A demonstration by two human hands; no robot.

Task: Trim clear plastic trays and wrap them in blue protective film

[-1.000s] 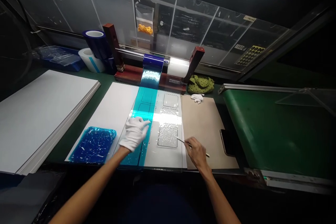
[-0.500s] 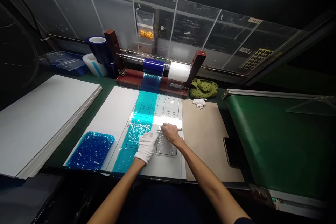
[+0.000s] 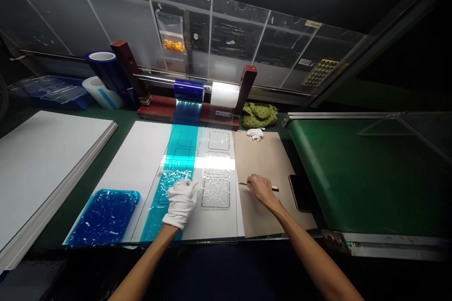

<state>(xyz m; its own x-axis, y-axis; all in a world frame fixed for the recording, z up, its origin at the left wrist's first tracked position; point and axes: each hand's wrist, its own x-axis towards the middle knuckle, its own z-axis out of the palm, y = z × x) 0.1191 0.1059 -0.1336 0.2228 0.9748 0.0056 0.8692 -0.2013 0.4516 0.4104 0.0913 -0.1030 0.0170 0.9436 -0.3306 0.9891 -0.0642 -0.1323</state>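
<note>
Okay, bare right hand [image 3: 261, 189] sits over the kraft paper [image 3: 268, 160], fingers curled and pinching a craft knife [image 3: 272, 188]. The knife's long axis runs roughly left-right across the view, with the tip pointing left, just beside the edge of the clear panel [image 3: 219, 225] and the handle end sticking out right past the knuckles. Left hand [image 3: 181, 204], in a white glove, rests on the teal film strip [image 3: 162, 225] lying on that panel, fingers pressed together, not spread, and aimed up and right. The film runs from the blue roll [image 3: 189, 90] on its red-brown stand and shows wrinkles around the glove. Crumpled blue film [image 3: 104, 216] lies left of the panel on a white sheet [image 3: 134, 160]; a phone [image 3: 300, 193] sits at the paper's right edge.
</note>
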